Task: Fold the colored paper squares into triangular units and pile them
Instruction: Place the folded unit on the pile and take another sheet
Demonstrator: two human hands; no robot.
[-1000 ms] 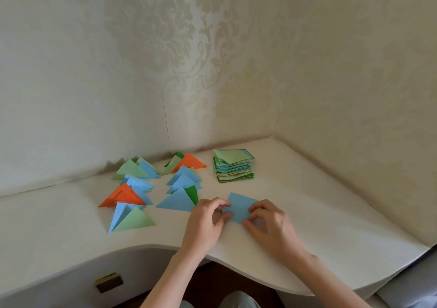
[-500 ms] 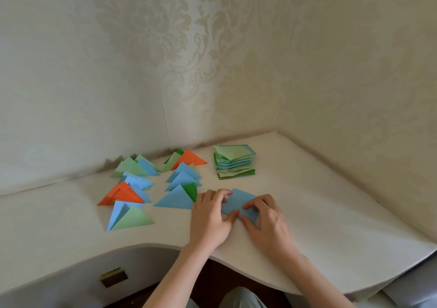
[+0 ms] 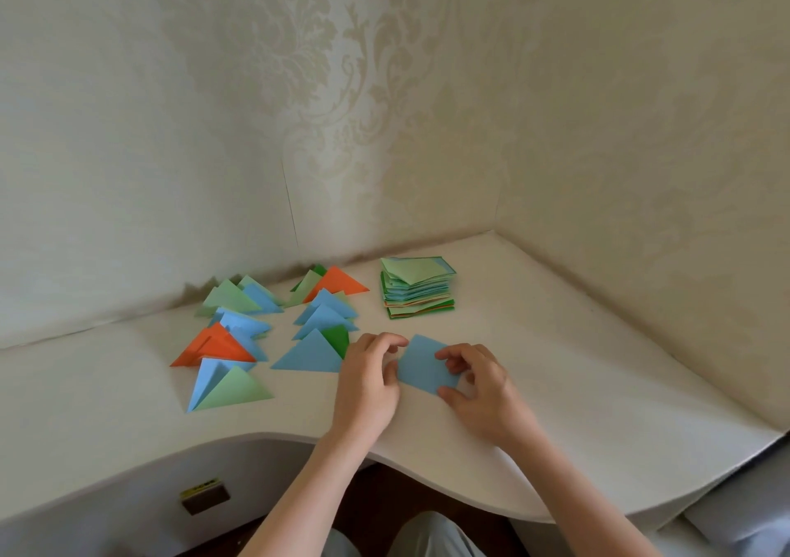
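The white desk [image 3: 577,385] fills the corner where two cream damask-papered walls [image 3: 620,128] meet, its front edge curving in toward me. Across its left part, at ten o'clock from my hands, lie the folded triangles [image 3: 314,353] in blue, light green, dark green and orange, scattered and overlapping. At twelve o'clock, near the corner, stands the stack of paper squares [image 3: 418,287], light green on top. Between my hands lies the blue paper [image 3: 421,366], flat on the desk. My left hand [image 3: 367,385] curls at its nine o'clock edge, thumb touching the sheet, forefinger bent above its top corner. My right hand [image 3: 483,389] pinches the three o'clock side, curled fingers on top, thumb at the lower edge. The nearest blue triangle lies just beside my left knuckles. A small dark handle [image 3: 205,497] sits on the desk front at seven o'clock.
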